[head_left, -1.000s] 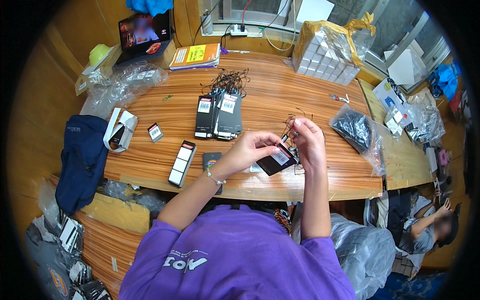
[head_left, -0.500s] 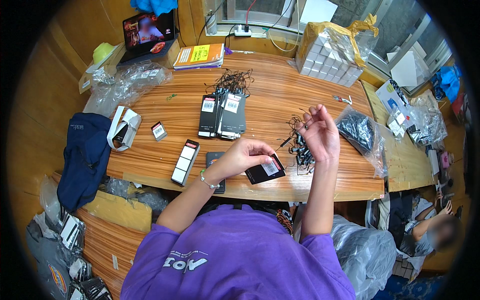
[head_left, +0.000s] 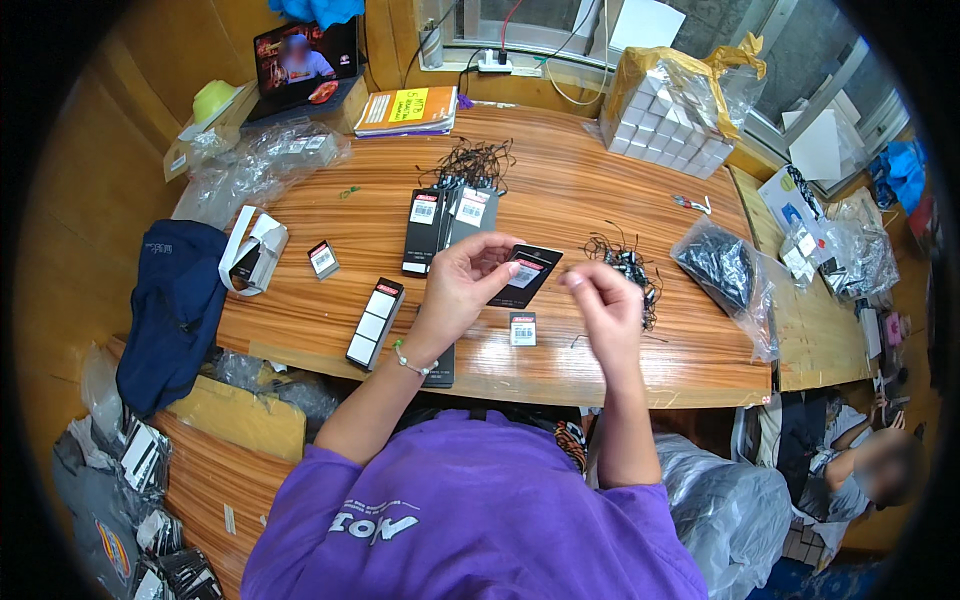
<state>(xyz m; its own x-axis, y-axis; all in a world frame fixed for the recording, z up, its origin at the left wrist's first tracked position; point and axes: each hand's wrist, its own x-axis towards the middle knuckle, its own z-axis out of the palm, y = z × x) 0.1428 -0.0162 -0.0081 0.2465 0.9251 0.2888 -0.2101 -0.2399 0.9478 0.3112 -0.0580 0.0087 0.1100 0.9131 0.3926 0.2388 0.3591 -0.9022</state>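
Note:
A black hang tag [head_left: 537, 268] with a white-and-red sticker is pinched between the thumb and fingers of my left hand [head_left: 470, 275], tilted above the table. My right hand [head_left: 608, 308] is just right of the tag, thumb and fingers closed together; whatever they hold is too small to make out. Below the tag lies a small stickered card [head_left: 523, 330]. Past my right hand is a pile of black hang-tag strings [head_left: 630, 270]. Farther back sits a stack of strung black tags [head_left: 425, 235]. To the left stands a narrow stack of stickered black cards [head_left: 376, 322].
A small stickered card [head_left: 322, 260] and a white open carton [head_left: 262, 250] are at left, beside a navy bag [head_left: 170, 310]. A plastic bag of black strings [head_left: 722, 265], small pliers [head_left: 692, 204] and a bag of white boxes [head_left: 665, 120] are at right. A person [head_left: 850, 465] sits at far right.
My left hand has raised the tag and tilted it. My right hand has come down and left toward it, its fingers closing. The small card below the tag now shows.

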